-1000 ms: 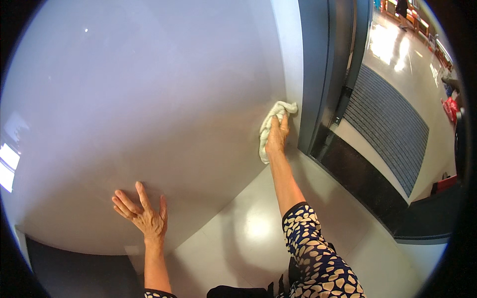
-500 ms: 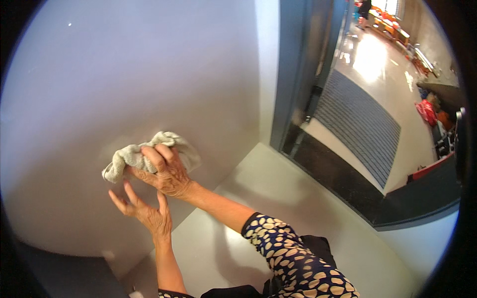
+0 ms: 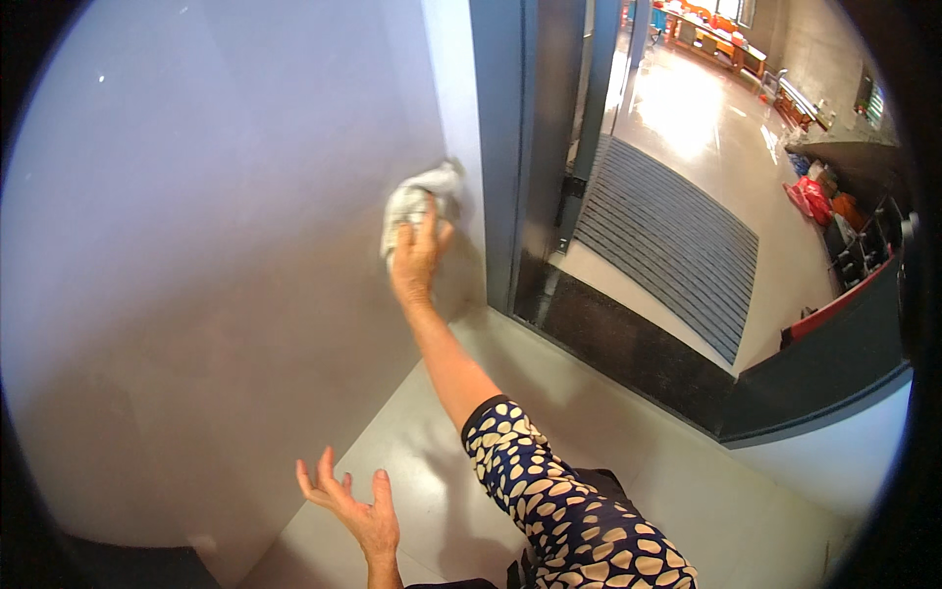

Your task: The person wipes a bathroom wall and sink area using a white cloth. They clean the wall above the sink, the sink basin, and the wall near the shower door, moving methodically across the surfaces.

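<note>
White cloth [image 3: 400, 204] in the right hand [image 3: 416, 260] touches the wall [image 3: 216, 245].

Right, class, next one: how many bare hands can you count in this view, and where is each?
2. The right hand holds a pale cloth at the wall, near the blue-grey door frame; the left hand is open, lower and further left.

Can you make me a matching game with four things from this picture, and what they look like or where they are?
1. cloth
2. left hand
3. floor mat
4. right sleeve

A. dark blue with cream spots
B. empty and open
C. under the right hand
D. grey and ridged

Pairs: 1-C, 2-B, 3-D, 4-A
</note>
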Tool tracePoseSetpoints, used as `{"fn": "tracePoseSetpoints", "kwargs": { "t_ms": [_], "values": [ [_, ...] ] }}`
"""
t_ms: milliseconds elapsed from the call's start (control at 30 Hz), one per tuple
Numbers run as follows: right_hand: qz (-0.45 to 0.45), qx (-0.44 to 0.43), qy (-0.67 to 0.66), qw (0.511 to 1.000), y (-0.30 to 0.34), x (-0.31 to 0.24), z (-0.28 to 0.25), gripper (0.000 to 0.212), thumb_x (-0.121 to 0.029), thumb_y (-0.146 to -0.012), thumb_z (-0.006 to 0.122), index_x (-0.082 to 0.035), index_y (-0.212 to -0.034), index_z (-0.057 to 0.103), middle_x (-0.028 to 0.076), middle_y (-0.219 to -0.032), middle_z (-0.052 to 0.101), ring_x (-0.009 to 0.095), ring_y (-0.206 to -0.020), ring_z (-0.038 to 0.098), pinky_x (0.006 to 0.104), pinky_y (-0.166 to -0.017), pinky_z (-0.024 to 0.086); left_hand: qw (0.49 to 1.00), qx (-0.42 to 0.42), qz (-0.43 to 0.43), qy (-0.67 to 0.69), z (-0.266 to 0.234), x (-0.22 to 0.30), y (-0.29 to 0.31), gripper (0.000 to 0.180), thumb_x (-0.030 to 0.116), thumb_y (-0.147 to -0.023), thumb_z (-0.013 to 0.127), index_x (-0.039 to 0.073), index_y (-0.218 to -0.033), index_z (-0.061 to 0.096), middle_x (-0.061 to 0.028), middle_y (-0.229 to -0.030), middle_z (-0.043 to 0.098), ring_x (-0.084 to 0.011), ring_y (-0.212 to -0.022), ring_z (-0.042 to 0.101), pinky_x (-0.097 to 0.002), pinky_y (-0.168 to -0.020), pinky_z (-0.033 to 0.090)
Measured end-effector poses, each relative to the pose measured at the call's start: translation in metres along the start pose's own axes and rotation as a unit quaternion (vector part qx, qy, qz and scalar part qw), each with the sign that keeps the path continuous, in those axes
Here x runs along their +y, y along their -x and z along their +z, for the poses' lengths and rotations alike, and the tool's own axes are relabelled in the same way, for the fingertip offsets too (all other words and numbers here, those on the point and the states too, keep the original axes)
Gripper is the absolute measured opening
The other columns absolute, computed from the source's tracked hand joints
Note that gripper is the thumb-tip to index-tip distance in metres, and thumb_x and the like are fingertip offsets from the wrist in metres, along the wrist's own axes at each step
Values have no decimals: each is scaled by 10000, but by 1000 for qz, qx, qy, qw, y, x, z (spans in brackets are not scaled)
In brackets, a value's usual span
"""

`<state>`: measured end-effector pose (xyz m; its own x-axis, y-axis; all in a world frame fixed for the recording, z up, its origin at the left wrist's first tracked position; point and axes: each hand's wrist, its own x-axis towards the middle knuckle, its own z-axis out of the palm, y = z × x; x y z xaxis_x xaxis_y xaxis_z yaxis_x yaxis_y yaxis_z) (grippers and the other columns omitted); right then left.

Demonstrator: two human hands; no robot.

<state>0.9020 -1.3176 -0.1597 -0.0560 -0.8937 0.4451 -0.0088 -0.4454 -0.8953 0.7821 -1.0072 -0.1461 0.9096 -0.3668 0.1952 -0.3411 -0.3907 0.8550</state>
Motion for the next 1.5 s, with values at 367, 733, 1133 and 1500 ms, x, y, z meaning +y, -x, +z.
{"fn": "tracePoseSetpoints", "kwargs": {
  "t_ms": [367,733,1133,1500],
  "values": [
    [428,-97,23,898,69,109,-33,635,-456,-886,437,-266,-1455,227,289,-1360,303,433,-1240,384,505,-994,352,970,-95,-170,145,-21,7,68,502,63,-800,665,60,-1261,466,-95,-1400,238,-262,-1182,444,-379,-901,448],
    [328,5,-160,931,54,-21,-19,524,-40,-869,475,-155,-1368,359,245,-1360,297,360,-1236,298,517,-1035,227,948,-217,-199,121,11,15,58,360,51,-862,606,-23,-1193,484,-121,-1171,533,-200,-1057,531,-291,-787,487],
    [-292,-19,-68,954,69,-65,1,528,-141,-880,583,-153,-1368,380,184,-1285,352,356,-1204,369,489,-982,352,940,-228,-210,145,3,47,46,343,80,-858,623,1,-1175,515,-109,-1162,531,-202,-1037,547,-313,-824,483],
    [126,17,-34,991,47,49,-26,591,-190,-872,433,-190,-1434,250,213,-1339,368,369,-1200,352,468,-1018,279,934,-219,-229,168,-11,3,79,349,103,-856,638,31,-1180,531,-99,-1177,512,-214,-1039,560,-328,-826,488]
  ]
}}
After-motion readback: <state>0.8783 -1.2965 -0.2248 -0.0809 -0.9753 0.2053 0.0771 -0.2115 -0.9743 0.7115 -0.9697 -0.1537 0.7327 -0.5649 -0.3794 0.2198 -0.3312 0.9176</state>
